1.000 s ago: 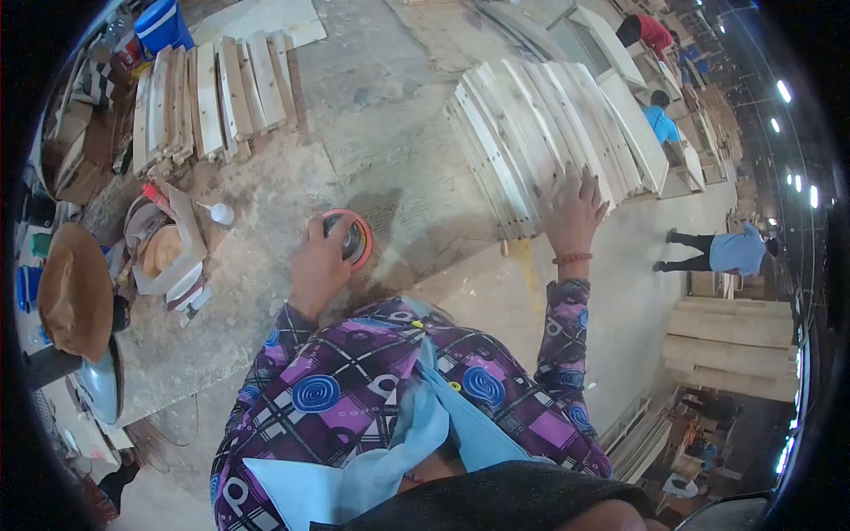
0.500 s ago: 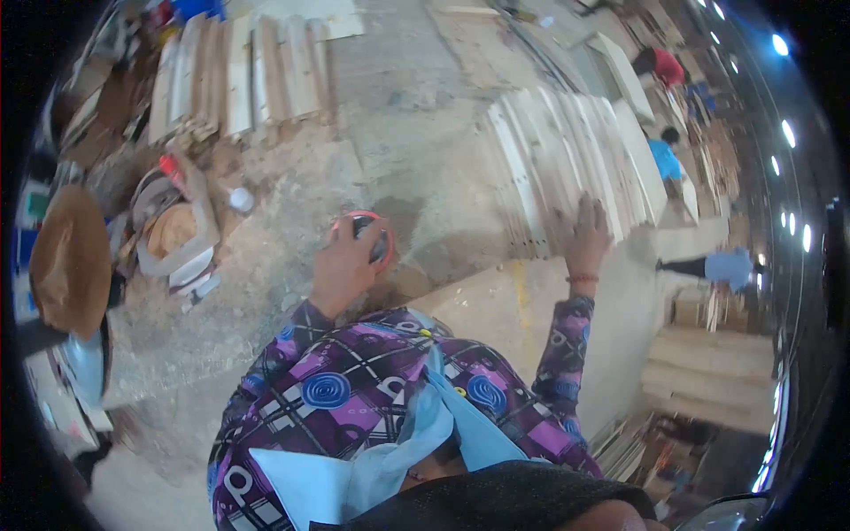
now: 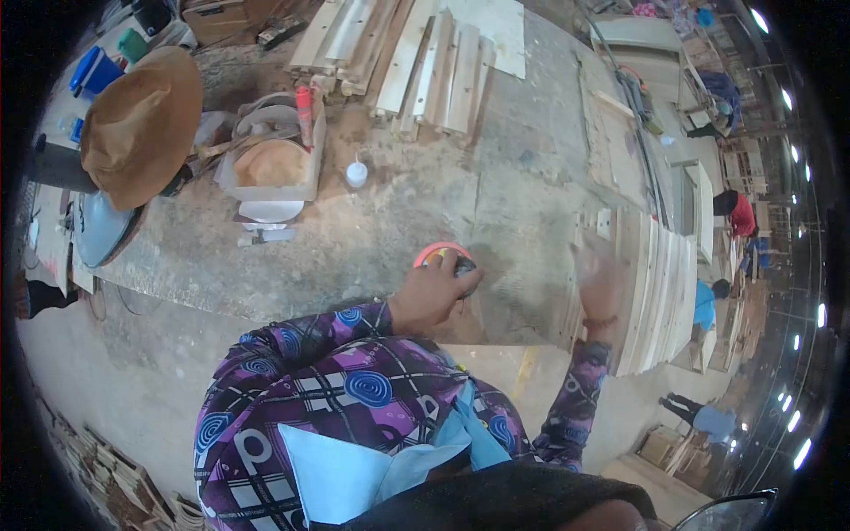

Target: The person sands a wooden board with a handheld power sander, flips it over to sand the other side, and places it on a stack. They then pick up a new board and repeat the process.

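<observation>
Red-rimmed disc (image 3: 437, 250), purple patterned shirt (image 3: 354, 411)

You wear a long-sleeved shirt (image 3: 328, 389) printed in purple, black and white, with pale lines crossing into checks. Blue spirals (image 3: 367, 388) and bold white loops (image 3: 257, 447) stand out on it. Your left sleeve (image 3: 297, 341) and right sleeve (image 3: 574, 403) carry the same print. A reddish bracelet (image 3: 599, 321) rings your right wrist, too blurred for detail. Nearer, your light blue collar (image 3: 332, 473) spreads a pointed flap leftward, beside plain dark cloth (image 3: 496, 500).
</observation>
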`<state>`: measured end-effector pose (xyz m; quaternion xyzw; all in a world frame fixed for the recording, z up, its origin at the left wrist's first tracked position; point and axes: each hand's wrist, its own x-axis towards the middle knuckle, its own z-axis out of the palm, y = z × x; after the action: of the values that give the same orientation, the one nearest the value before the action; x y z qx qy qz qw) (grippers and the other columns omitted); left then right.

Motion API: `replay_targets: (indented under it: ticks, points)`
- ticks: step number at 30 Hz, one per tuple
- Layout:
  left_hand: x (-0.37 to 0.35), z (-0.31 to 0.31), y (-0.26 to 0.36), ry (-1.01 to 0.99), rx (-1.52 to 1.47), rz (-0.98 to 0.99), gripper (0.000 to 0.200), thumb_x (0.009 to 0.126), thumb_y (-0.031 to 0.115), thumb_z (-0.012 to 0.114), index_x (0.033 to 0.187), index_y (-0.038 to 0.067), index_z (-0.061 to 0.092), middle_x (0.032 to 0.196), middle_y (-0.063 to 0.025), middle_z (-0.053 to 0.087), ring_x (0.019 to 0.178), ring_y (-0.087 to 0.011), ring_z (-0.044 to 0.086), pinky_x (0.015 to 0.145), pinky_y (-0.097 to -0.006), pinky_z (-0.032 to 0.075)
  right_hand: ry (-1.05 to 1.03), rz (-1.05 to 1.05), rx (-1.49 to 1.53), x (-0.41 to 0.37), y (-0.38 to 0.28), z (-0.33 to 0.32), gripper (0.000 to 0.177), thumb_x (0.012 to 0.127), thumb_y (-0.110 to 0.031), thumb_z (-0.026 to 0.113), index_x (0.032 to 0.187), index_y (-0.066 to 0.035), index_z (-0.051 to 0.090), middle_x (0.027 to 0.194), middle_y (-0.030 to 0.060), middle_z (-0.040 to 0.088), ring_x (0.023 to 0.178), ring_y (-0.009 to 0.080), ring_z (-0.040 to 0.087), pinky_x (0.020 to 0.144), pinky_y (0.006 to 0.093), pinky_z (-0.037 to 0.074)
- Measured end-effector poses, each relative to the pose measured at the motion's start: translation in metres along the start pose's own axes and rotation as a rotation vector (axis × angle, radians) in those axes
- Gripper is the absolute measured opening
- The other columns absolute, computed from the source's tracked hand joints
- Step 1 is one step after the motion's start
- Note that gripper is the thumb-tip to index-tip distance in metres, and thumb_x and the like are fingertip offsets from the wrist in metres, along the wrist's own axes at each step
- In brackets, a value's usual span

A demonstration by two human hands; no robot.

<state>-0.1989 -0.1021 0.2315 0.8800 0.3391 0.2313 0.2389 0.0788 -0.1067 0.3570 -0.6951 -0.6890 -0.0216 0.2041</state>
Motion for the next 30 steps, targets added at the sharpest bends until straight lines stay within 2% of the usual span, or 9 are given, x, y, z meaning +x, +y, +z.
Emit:
replay_targets:
  ticks: [4,7,11,14,17,20,26,29,30]
  points:
    - [0.004,-0.002,0.005,-0.029,-0.015,-0.013,0.050,0.082,0.018,0.062,0.130,0.023,0.050,0.111,-0.0217,0.049,0.091,-0.0388,0.060,0.060,-0.0457,0.054,-0.253,-0.096,0.058,0.057,-0.044,0.061,0.038,0.086,-0.026,0.068,0.118,-0.007,0.063,0.112,0.0126,0.065,0.103,0.0330,0.062,0.090,0.0406,0.050]
    - [0.007,-0.012,0.008,-0.046,-0.026,-0.016,0.051,0.082,0.017,0.060,0.131,0.026,0.050,0.112,-0.0213,0.049,0.091,-0.0379,0.060,0.061,-0.0461,0.055,-0.226,-0.260,0.113,0.093,-0.042,0.134,0.044,0.084,-0.026,0.069,0.123,-0.008,0.060,0.116,0.0143,0.062,0.107,0.0337,0.059,0.090,0.0420,0.050]
    - [0.006,-0.003,0.004,-0.058,-0.043,-0.035,0.054,0.081,0.020,0.061,0.132,0.029,0.050,0.115,-0.0211,0.049,0.093,-0.0365,0.060,0.063,-0.0465,0.056,-0.195,-0.216,-0.037,0.149,-0.075,0.184,0.063,0.082,-0.020,0.069,0.139,-0.014,0.045,0.122,0.0202,0.054,0.112,0.0399,0.054,0.090,0.0460,0.050]
    - [0.003,-0.014,0.003,-0.061,-0.037,-0.042,0.054,0.080,0.021,0.062,0.132,0.030,0.051,0.119,-0.0211,0.049,0.096,-0.0355,0.061,0.065,-0.0464,0.057,-0.257,-0.055,-0.148,0.175,-0.099,0.211,0.071,0.080,-0.017,0.069,0.144,-0.020,0.040,0.123,0.0220,0.053,0.110,0.0431,0.055,0.089,0.0481,0.050]
    - [0.000,-0.003,-0.003,-0.001,-0.052,-0.022,0.052,0.080,0.022,0.063,0.130,0.029,0.053,0.122,-0.0212,0.049,0.098,-0.0354,0.061,0.066,-0.0449,0.057,-0.229,-0.065,-0.173,0.182,-0.089,0.237,0.073,0.080,-0.014,0.066,0.146,-0.025,0.038,0.121,0.0229,0.053,0.107,0.0458,0.057,0.088,0.0492,0.051]
    - [0.001,0.001,-0.004,0.018,-0.080,-0.025,0.051,0.078,0.022,0.064,0.128,0.028,0.054,0.123,-0.0216,0.049,0.100,-0.0360,0.061,0.067,-0.0433,0.057,-0.248,-0.074,-0.141,0.188,-0.089,0.231,0.066,0.078,-0.018,0.067,0.140,-0.021,0.047,0.114,0.0228,0.059,0.106,0.0424,0.058,0.091,0.0502,0.048]
    - [0.002,-0.017,-0.002,-0.037,-0.092,-0.037,0.055,0.074,0.022,0.068,0.128,0.028,0.054,0.121,-0.0205,0.049,0.101,-0.0370,0.061,0.066,-0.0425,0.057,-0.164,0.153,0.129,0.187,-0.087,0.215,0.062,0.079,-0.009,0.061,0.139,-0.021,0.050,0.107,0.0275,0.061,0.088,0.0387,0.066,0.078,0.0443,0.053]
    - [0.003,-0.024,0.000,-0.086,-0.105,-0.038,0.058,0.074,0.020,0.068,0.129,0.029,0.051,0.118,-0.0205,0.050,0.100,-0.0378,0.061,0.067,-0.0438,0.057,-0.015,0.106,0.263,0.177,-0.072,0.206,0.056,0.081,-0.004,0.059,0.136,-0.013,0.054,0.105,0.0231,0.065,0.083,0.0333,0.069,0.076,0.0390,0.056]
    - [0.005,-0.025,0.001,-0.098,-0.105,-0.038,0.060,0.074,0.019,0.068,0.130,0.029,0.050,0.118,-0.0206,0.050,0.099,-0.0381,0.061,0.067,-0.0442,0.057,-0.018,0.171,0.483,0.174,-0.074,0.199,0.055,0.081,-0.003,0.058,0.135,-0.010,0.054,0.106,0.0213,0.065,0.084,0.0313,0.069,0.077,0.0377,0.056]
